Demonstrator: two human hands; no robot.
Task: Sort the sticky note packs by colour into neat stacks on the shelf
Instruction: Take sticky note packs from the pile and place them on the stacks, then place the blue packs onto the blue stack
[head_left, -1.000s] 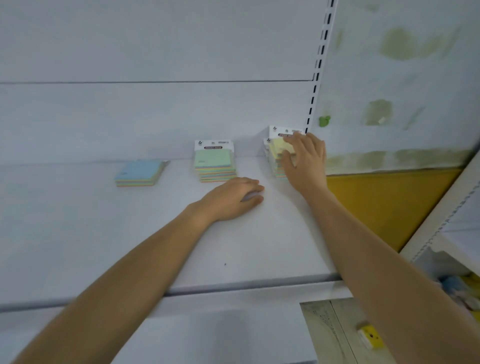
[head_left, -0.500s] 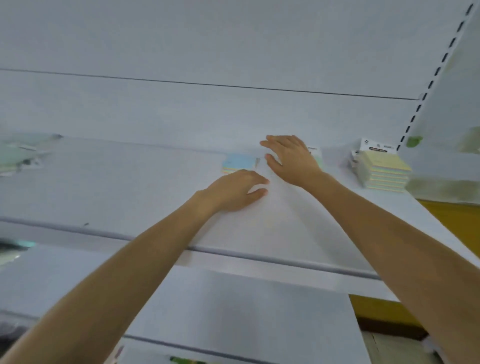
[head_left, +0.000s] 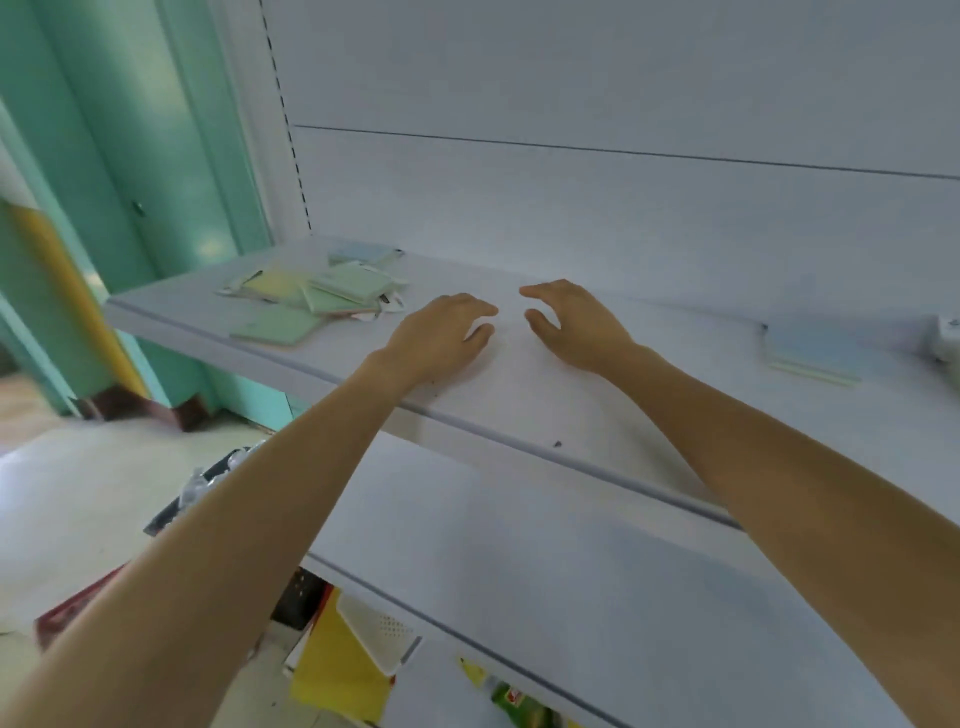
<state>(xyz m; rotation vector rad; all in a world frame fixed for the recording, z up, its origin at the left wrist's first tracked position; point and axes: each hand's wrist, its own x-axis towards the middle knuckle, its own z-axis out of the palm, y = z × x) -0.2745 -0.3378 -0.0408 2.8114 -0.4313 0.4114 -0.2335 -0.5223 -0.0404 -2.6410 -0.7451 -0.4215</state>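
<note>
Progress: partly done, judging by the layout
Unsorted pile (head_left: 317, 296): mixed green, yellow, blue packs at the shelf (head_left: 545, 410) left end
Blue stack (head_left: 810, 351): far right
Left hand (head_left: 441, 338): empty, fingers loose
Right hand (head_left: 576, 325): empty, fingers loose

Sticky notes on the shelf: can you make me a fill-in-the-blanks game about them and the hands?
1. The messy pile lies at the ____ end of the shelf.
2. The pack lying alone near the right edge is ____ in colour.
3. The left hand and the right hand hold ____.
4. The flat pack nearest the shelf's front edge is ____.

Missing words: left; blue; nothing; green
</note>
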